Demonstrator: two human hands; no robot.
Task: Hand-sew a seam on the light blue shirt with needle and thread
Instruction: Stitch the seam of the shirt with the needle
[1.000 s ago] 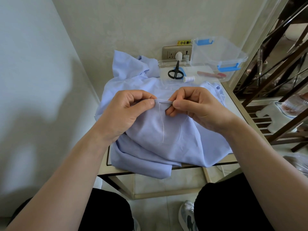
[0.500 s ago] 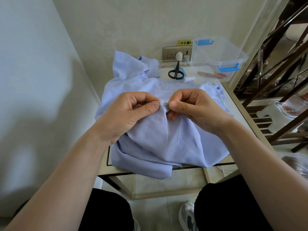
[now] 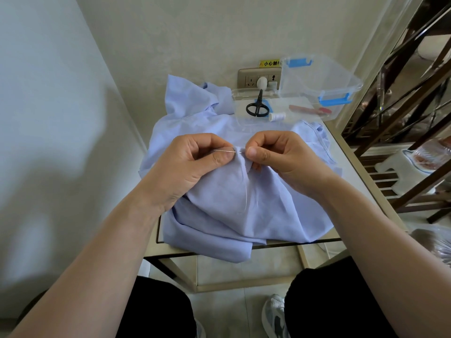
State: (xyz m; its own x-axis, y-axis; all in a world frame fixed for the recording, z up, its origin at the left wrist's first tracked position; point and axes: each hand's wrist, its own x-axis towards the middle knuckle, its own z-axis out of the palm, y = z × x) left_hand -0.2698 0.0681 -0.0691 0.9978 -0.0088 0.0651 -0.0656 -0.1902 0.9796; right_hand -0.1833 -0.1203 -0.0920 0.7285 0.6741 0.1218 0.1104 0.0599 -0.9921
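Observation:
The light blue shirt lies bunched on a small table, hanging over its front edge. My left hand pinches a raised fold of the shirt between thumb and fingers. A thin needle runs through that fold, its tip showing over my left thumb. My right hand pinches the fold and the needle's right end just beside the left thumb. A pale thread hangs down over the cloth below the hands.
Behind the shirt, a clear plastic lid holds black scissors and a white thread spool. A clear box with blue clasps leans at the wall. A wall socket sits behind. A dark wooden rack stands right.
My right hand has moved left until it meets my left thumb. The needle has gone through the fold, its tip now out on the left side.

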